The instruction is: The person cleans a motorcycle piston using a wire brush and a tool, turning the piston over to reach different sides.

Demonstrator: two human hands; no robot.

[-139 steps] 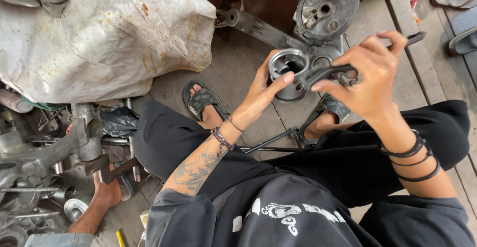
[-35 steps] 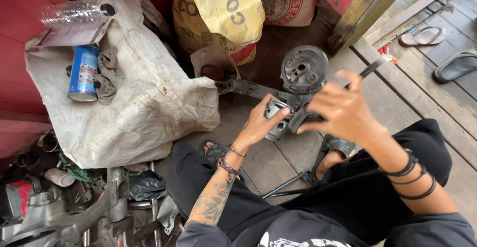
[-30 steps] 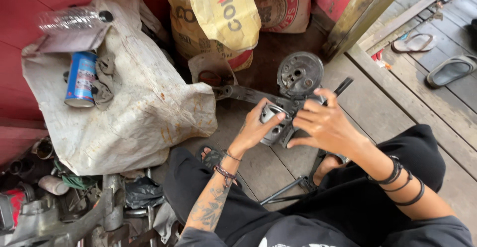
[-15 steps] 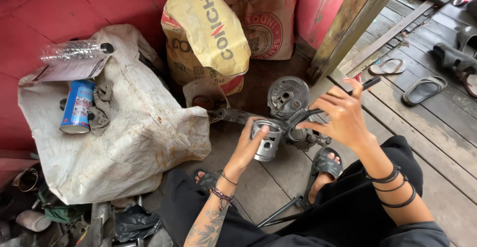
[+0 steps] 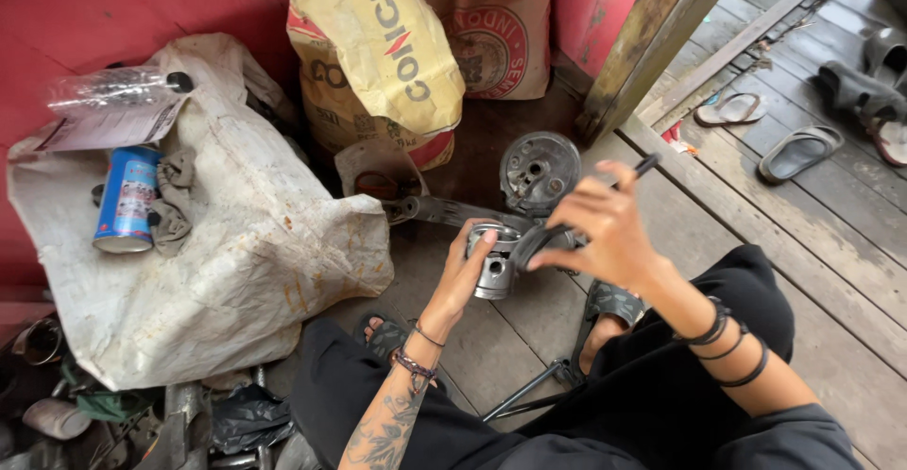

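The right hand (image 5: 605, 229) covers the middle of the black tool (image 5: 635, 170) — its lower end is hidden behind the piston (image 5: 493, 267).

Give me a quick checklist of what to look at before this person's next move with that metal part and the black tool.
1. Left hand has a grip on the piston: ok, fingers wrap its side.
2. Right hand has a grip on the black tool: ok.
3. Tool seated on the piston: cannot tell, fingers hide the contact.
4. Crank assembly on the floor, near below the hands: ok.
5. Spray can on the white sack: ok, lying clear of the hands.
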